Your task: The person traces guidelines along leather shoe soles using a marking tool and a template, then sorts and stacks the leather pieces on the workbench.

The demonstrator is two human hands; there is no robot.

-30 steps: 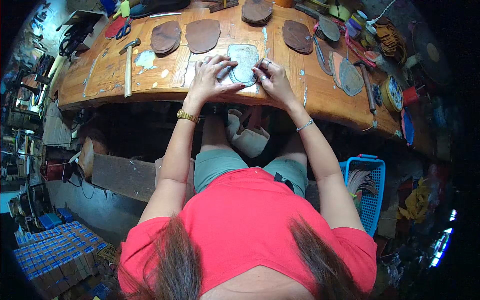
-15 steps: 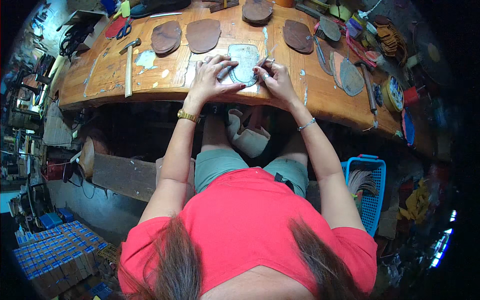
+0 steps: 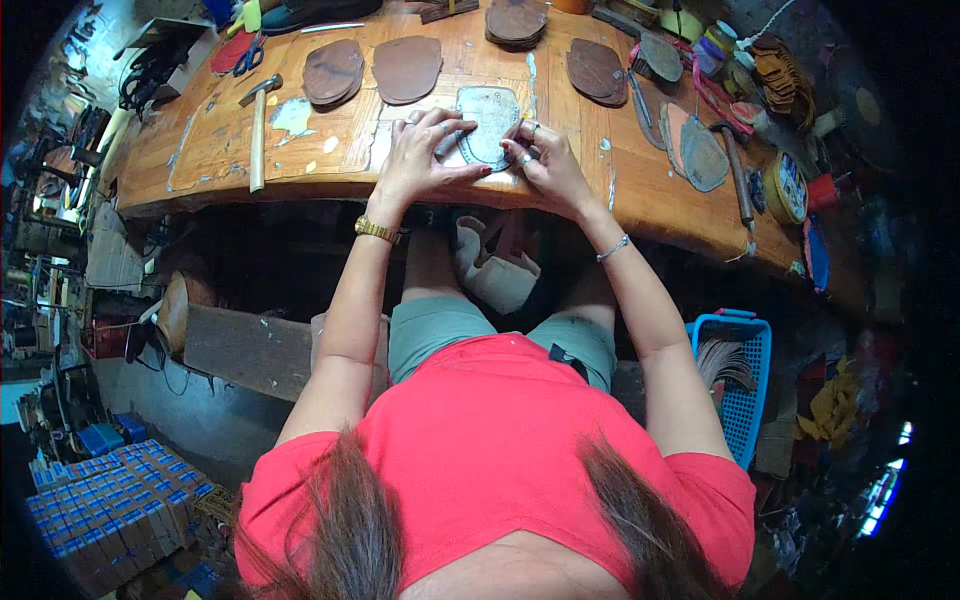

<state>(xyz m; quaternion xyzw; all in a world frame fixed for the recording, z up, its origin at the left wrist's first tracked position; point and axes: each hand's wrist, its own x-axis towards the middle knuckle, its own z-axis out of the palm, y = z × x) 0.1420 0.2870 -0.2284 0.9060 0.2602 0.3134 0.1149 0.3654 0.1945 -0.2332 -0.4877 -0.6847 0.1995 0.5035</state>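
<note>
The plate is pale grey (the basket, blue).

From here the workbench across the frame's top looks like varnished wood, glossy but scuffed; the rounded template at upper centre is mottled and worn; the leather cutouts at upper left look matt; the hammer there joins metal to smooth wood; the lower-right basket is plastic.

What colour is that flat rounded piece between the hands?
The flat, rounded piece is pale grey with dark edge markings; best seen in the head view.
</note>
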